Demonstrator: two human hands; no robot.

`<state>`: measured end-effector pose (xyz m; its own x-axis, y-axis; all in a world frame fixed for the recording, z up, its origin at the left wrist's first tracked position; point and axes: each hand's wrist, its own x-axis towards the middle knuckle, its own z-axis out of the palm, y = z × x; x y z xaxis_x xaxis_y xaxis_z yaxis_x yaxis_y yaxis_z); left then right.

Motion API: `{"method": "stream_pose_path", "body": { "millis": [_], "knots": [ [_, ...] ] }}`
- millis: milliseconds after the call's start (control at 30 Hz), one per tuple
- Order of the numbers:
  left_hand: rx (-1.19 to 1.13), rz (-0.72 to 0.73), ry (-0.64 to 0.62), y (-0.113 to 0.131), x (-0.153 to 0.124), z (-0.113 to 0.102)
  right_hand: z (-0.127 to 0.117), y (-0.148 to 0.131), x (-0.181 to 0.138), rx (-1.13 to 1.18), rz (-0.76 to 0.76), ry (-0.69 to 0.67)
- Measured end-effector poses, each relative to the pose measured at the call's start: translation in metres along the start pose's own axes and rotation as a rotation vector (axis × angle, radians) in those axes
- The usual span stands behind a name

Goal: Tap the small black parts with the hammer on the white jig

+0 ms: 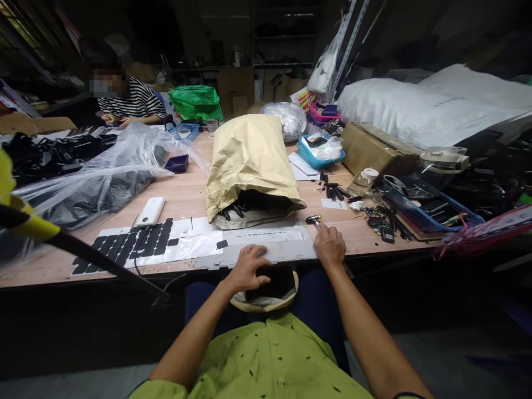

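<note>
My right hand [330,246] is closed around a small hammer [313,219] at the table's front edge. The hammer's dark head with a yellowish end shows beyond my fingers. My left hand [248,270] has its fingers apart and holds nothing that I can see. It hovers at the table edge over the open mouth of a lap bag [286,299], whose inside is dark. In front of both hands lies a grey flat strip [270,254] along the edge. Behind it a large cream woven sack [253,160] lies with its mouth toward me, with black pieces [236,210] inside.
Black square stickers [145,244] on white sheets and a white power bank [151,211] lie left. Right are small black parts [332,191], a jar [366,180] and a blue basket [440,213]. A yellow-black pole [83,249] crosses the left foreground. A co-worker [137,102] sits far left.
</note>
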<state>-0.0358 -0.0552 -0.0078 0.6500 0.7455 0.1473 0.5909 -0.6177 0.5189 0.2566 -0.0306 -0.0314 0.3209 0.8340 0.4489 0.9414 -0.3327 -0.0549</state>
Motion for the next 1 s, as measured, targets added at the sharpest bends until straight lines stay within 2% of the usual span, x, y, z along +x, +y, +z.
{"method": "stream_pose_path", "body": {
  "millis": [67, 133, 200, 300, 400, 567, 700, 833, 1000],
  "knots": [
    [0.076, -0.058, 0.092, -0.013, 0.019, -0.015, 0.002, 0.000, 0.000, -0.001, -0.002, 0.014],
    [0.186, -0.173, 0.197, -0.030, 0.043, -0.036, 0.004, 0.000, 0.000, -0.002, -0.003, 0.025],
    [0.293, -0.306, 0.250, -0.048, 0.067, -0.057, 0.005, -0.001, 0.000, -0.004, -0.004, 0.033],
    [0.423, -0.404, 0.196, -0.068, 0.092, -0.079, 0.006, -0.002, 0.000, -0.006, -0.011, 0.039],
    [0.480, -0.391, 0.112, -0.080, 0.102, -0.086, 0.005, -0.004, 0.000, -0.005, -0.010, 0.021],
    [0.469, -0.319, 0.097, -0.089, 0.097, -0.083, 0.000, -0.007, 0.000, 0.010, 0.003, -0.024],
    [0.408, -0.278, 0.103, -0.086, 0.087, -0.082, -0.003, -0.008, 0.000, 0.040, 0.008, -0.043],
    [0.320, -0.241, 0.171, -0.060, 0.084, -0.067, -0.003, -0.008, 0.000, 0.052, 0.014, -0.055],
    [0.101, -0.166, 0.107, -0.019, 0.090, -0.024, -0.005, -0.009, 0.000, 0.040, 0.012, -0.053]
  ]
}}
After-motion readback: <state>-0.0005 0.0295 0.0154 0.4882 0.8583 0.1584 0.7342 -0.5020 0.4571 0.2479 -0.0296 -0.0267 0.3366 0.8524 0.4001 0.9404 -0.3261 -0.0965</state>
